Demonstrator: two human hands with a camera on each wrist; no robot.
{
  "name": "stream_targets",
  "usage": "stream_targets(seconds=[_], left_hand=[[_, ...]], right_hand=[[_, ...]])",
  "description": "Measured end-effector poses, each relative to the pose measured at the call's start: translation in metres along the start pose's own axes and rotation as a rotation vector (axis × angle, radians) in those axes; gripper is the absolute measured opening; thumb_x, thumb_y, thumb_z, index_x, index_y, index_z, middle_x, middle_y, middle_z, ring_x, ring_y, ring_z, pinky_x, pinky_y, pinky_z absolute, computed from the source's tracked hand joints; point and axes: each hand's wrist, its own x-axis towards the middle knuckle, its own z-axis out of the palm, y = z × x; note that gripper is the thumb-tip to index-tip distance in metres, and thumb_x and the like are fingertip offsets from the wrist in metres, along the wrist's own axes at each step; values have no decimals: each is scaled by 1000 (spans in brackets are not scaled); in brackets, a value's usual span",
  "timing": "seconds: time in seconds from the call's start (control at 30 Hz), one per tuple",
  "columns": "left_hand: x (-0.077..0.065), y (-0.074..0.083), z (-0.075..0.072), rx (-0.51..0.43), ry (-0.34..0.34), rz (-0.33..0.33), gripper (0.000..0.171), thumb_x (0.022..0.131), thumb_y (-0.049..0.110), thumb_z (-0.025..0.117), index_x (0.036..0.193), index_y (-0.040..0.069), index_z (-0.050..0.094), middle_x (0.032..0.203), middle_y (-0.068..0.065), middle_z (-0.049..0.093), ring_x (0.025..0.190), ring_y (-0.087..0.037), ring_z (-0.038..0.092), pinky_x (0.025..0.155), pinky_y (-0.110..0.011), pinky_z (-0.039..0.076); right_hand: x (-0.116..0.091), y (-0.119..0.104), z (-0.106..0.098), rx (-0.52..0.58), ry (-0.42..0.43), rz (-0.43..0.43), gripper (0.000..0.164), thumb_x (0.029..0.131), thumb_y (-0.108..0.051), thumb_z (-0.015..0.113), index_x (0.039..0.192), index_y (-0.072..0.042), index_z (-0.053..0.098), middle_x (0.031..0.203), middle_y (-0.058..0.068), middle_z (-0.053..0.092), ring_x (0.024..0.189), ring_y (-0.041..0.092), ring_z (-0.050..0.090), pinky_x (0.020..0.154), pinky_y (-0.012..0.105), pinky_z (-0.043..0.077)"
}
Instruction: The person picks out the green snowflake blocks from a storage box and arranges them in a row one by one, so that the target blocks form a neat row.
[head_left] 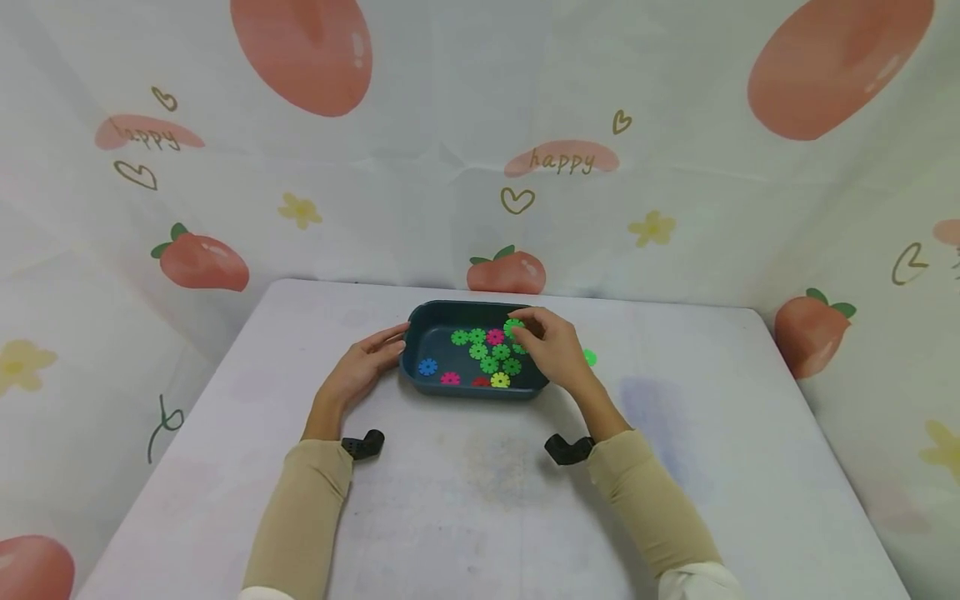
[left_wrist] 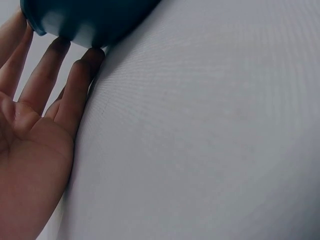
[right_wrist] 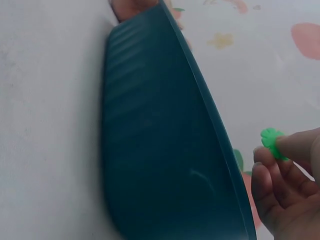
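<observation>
A dark teal tray (head_left: pixel 432 343) stands on the table, holding several snowflake-shaped plastic discs, most of them green (head_left: pixel 477 352). My left hand (head_left: pixel 362 363) is at the tray's left end, its extended fingertips against the outer wall; in the left wrist view those fingers (left_wrist: pixel 37 85) meet the tray's side from below the rim. Over the tray's right end, my right hand (head_left: pixel 557 350) pinches a green snowflake disc (head_left: pixel 513 327) between thumb and fingers. The right wrist view has this green disc (right_wrist: pixel 270 140) held above rim height.
Another green disc (head_left: pixel 590 357) lies on the table, right of the tray. Inside are also a blue disc (head_left: pixel 427 367), a yellow disc (head_left: pixel 500 380) and several pink or red ones (head_left: pixel 450 379). Behind the white table (head_left: pixel 450 500) hangs a peach-printed cloth (head_left: pixel 420 217).
</observation>
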Motion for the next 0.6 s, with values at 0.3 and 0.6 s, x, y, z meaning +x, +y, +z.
stream_targets(seconds=[0.3, 0.6], left_hand=[[2, -4, 0, 8, 8, -11, 58, 100, 37, 66, 153, 22, 48, 161, -4, 46, 148, -22, 45, 127, -44, 30], [2, -3, -1, -4, 2, -5, 61, 99, 37, 68, 153, 21, 48, 161, -4, 46, 146, -20, 46, 126, -43, 31]], right_hand=[[-9, 8, -11, 50, 89, 31, 29, 100, -13, 66, 129, -5, 68, 105, 20, 71, 89, 38, 69, 73, 13, 54], [-12, 21, -20, 96, 186, 112, 33, 100, -15, 66, 131, -3, 65, 110, 21, 67, 85, 16, 69, 72, 12, 55]])
